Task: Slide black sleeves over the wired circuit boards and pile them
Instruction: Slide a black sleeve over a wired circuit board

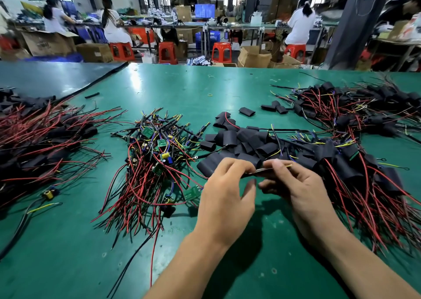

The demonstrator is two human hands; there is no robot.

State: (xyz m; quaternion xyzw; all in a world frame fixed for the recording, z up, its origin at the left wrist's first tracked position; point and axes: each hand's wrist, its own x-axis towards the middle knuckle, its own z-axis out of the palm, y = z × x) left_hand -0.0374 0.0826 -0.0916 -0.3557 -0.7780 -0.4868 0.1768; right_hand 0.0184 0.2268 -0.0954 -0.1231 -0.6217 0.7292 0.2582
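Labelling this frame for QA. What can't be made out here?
Head view, held piece: pinched between left grip and right grip, motion-blurred and half covered by fingers; cannot tell whether it is a board or a sleeve.
Left pile: cut off by the left edge.
Right sleeved pile: wires run past the right edge.
Bare boards: markings too small to read.

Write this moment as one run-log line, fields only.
step: sleeving | left hand: pinches black sleeve | right hand: pinches same sleeve | unsleeved boards: pile left of hands | sleeved boards: pile right
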